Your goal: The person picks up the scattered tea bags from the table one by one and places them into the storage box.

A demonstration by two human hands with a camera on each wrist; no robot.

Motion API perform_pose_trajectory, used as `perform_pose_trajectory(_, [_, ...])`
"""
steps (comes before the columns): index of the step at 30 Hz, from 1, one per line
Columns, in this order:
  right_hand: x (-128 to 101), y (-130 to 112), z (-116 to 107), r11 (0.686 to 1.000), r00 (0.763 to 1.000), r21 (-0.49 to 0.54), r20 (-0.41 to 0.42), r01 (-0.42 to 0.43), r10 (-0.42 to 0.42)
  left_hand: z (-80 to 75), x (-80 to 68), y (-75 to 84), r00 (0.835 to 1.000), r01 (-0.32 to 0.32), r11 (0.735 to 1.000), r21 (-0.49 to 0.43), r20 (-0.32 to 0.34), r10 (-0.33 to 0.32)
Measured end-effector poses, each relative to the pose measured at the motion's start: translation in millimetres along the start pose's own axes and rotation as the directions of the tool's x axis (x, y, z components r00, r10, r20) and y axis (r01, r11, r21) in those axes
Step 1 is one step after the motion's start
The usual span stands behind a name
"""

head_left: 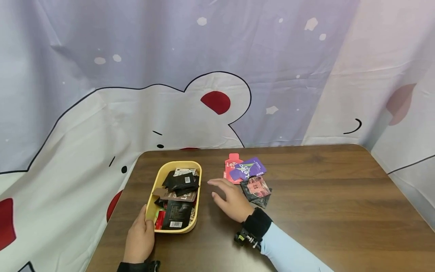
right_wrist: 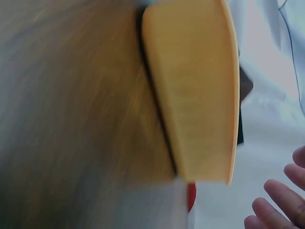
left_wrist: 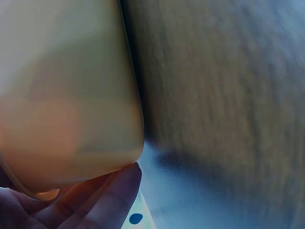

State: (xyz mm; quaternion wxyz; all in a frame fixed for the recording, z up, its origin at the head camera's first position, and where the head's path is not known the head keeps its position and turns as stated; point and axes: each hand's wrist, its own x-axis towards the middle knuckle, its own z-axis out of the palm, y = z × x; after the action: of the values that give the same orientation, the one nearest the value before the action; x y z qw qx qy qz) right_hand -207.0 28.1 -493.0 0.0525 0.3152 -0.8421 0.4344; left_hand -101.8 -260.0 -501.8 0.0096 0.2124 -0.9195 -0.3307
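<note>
My left hand (head_left: 139, 238) grips the near left side of a yellow plastic bin (head_left: 193, 225), its fingers against the outer wall in the left wrist view. Inside lie black packets (head_left: 177, 214), a brown card (head_left: 164, 193) and something red (head_left: 159, 219). To the right of the bin hovers my right hand (head_left: 232, 201), fingers loosely extended and holding nothing. Beyond it are a red card (head_left: 232, 163), a purple card (head_left: 249, 168) overlapping it, and a black packet with a pink label (head_left: 256, 188) on another dark packet (head_left: 262, 203).
Everything stands on a brown wooden table (head_left: 340, 211) with rounded far corners. A printed curtain (head_left: 278, 75) hangs behind the far edge and along the sides. The bin stands near the table's left edge.
</note>
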Motion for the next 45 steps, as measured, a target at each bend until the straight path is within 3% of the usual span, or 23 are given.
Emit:
perform_pose_trajectory(17, [-36,53,-44,0.992,0.992,-0.094,-0.093,-0.089,0.080,1.2,-0.3,-2.1,1.000,-0.002,1.000,0.007,-0.009,0.002])
perform_pose_trajectory(24, [-47,64,-59,0.990,0.989,-0.027,-0.061,-0.139,0.137,1.4,-0.2,-0.8,1.000,0.001,1.000,0.007,-0.003,-0.001])
perform_pose_trajectory(37, [-53,78,-69,0.956,0.978,-0.204,-0.024,-0.208,0.208,2.0,-0.3,-0.3,1.000,0.000,1.000,0.005,-0.010,0.000])
perform_pose_trajectory(45, [-53,82,-70,0.948,0.979,-0.252,0.015,-0.193,0.203,1.8,-0.1,-0.4,1.000,-0.005,1.000,0.008,-0.016,0.005])
